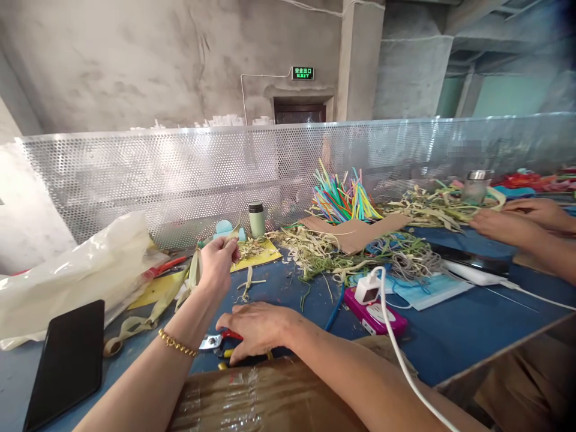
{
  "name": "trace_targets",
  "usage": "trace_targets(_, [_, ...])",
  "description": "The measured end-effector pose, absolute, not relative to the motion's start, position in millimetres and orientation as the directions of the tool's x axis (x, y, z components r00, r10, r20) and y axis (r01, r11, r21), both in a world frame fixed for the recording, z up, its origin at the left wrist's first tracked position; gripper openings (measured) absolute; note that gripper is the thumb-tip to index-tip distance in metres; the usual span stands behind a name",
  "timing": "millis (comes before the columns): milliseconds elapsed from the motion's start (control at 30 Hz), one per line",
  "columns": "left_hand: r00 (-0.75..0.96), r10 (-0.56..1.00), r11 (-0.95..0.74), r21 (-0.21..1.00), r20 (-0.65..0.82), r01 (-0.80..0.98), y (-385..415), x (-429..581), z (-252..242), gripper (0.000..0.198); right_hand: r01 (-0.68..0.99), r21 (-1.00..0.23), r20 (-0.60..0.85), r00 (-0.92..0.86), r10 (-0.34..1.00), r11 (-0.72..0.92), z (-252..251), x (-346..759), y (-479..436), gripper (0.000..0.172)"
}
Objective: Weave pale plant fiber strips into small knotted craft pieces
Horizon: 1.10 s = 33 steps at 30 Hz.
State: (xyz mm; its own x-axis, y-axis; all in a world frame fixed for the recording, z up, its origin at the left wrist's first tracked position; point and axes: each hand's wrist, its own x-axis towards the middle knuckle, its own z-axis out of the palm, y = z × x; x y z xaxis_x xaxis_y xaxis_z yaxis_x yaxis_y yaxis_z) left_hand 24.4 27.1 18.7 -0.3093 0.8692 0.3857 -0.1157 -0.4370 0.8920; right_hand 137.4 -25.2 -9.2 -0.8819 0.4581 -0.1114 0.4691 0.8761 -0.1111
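My left hand (218, 261) is raised above the blue table (472, 324), its fingers pinched on a pale flat strip (194, 271) that hangs down beside the wrist. A gold bracelet (176, 344) circles that forearm. My right hand (257, 329) lies palm down near the table's front edge, fingers curled over red and yellow handled pliers (225, 345). The metal jaws stick out to the left of the hand. A cardboard box (265, 399) sits just below both arms.
A black phone (65, 360) and a crumpled plastic bag (81, 270) lie at the left. Cut strips (342, 255), colourful straws (342, 198), a green cup (257, 219), a pink phone (375, 312) with white charger and a face mask (427, 291) fill the middle. Another person's hands (517, 222) work at the right.
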Motion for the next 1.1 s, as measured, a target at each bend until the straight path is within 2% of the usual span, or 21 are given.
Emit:
trace_targets(133, [-0.283,0.878,-0.443,0.880,0.387,-0.170,15.5,28.3,32.1,0.018,0.473,-0.119,-0.084,-0.881,0.466,0.873,-5.0,140.9,-30.1,0.032])
trace_targets(233, [-0.262,0.873,-0.471,0.850,0.411,-0.238,1.2,31.5,47.7,0.018,0.497,-0.176,-0.098,-0.868,0.487,0.850,0.8,143.8,-30.5,0.019])
trace_targets(333, [-0.223,0.870,-0.490,0.820,0.439,-0.295,-13.4,34.0,63.0,0.018,0.525,-0.223,-0.128,-0.851,0.509,0.821,4.6,146.2,-28.3,0.014])
trace_targets(433, [-0.226,0.858,-0.513,0.803,0.462,-0.303,-23.5,34.3,73.5,0.016,0.555,-0.217,-0.125,-0.832,0.541,0.803,3.1,147.0,-27.5,0.013])
trace_targets(500, [-0.227,0.848,-0.529,0.793,0.479,-0.302,-27.6,33.2,77.7,0.014,0.559,-0.216,-0.054,-0.826,0.561,0.801,-0.8,146.3,-28.7,0.023])
trace_targets(567, [-0.228,0.831,-0.555,0.778,0.507,-0.293,-31.1,32.0,81.0,0.012,0.574,-0.208,0.075,-0.798,0.598,0.792,-5.9,144.6,-30.6,0.040])
trace_targets(633, [-0.228,0.804,-0.595,0.756,0.550,-0.272,-35.6,31.7,84.0,0.011,0.608,-0.164,0.217,-0.746,0.630,0.776,-9.9,142.6,-32.3,0.050])
trace_targets(733, [-0.210,0.772,-0.635,0.737,0.600,-0.230,-44.3,34.7,88.3,0.010,0.665,-0.067,0.410,-0.661,0.628,0.744,-10.0,142.4,-31.3,0.044])
trace_targets(800, [-0.219,0.751,-0.659,0.729,0.623,-0.184,-48.5,38.3,89.7,0.011,0.726,-0.083,0.516,-0.555,0.652,0.683,-4.7,147.3,-25.8,0.041])
trace_targets(933, [-0.273,0.700,-0.699,0.712,0.660,-0.071,-40.3,40.4,84.0,0.018,0.785,-0.347,0.633,-0.209,0.746,0.514,13.7,170.7,-4.0,0.042])
trace_targets(967, [-0.271,0.712,-0.686,0.724,0.647,-0.073,-33.9,38.5,80.5,0.019,0.750,-0.440,0.635,-0.130,0.762,0.494,18.2,177.5,2.0,0.041])
trace_targets(1033, [-0.274,0.766,-0.627,0.771,0.582,-0.114,-17.6,31.5,72.1,0.019,0.603,-0.656,0.549,-0.032,0.835,0.454,25.4,189.2,11.7,0.038])
trace_targets(1100, [-0.309,0.821,-0.548,0.813,0.479,-0.196,0.0,21.7,62.9,0.016,0.423,-0.802,0.452,-0.031,0.892,0.421,28.8,196.8,17.3,0.041])
